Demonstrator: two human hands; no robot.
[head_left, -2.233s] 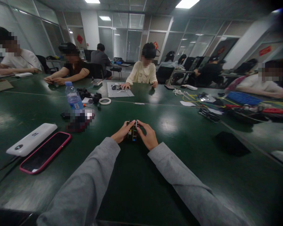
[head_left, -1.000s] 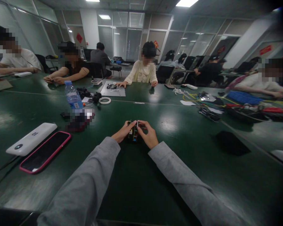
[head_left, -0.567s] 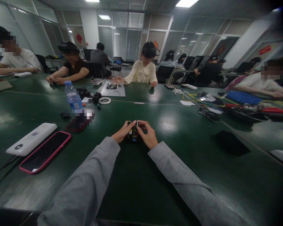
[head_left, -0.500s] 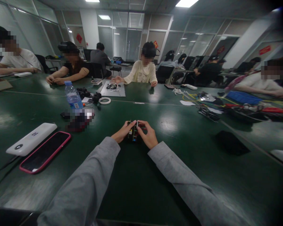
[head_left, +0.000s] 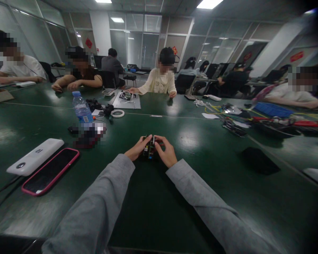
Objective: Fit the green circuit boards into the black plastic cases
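Between my two hands, just above the green table (head_left: 153, 197), is a small circuit board assembly (head_left: 149, 151) with a blue part at its lower end. My left hand (head_left: 137, 149) grips its left side, thumb along the upper edge. On the other side my right hand (head_left: 166, 150) pinches it, thumb and fingers curled near a pale strip at the top. My palms hide part of the assembly, and its finer details are too small to make out.
To my left lie a white power bank (head_left: 39, 155) with a cable and a pink-rimmed phone (head_left: 51, 173). Farther off stand a water bottle (head_left: 82, 109) and a tape roll (head_left: 117, 113). A black pouch (head_left: 261, 160) lies right. Across the table, a person handles a board (head_left: 126, 95).
My hands hold the circuit board assembly in nearly the same place, with it tilted very slightly. Across the table, a person's open hand has lowered onto a board and lifted its edge.
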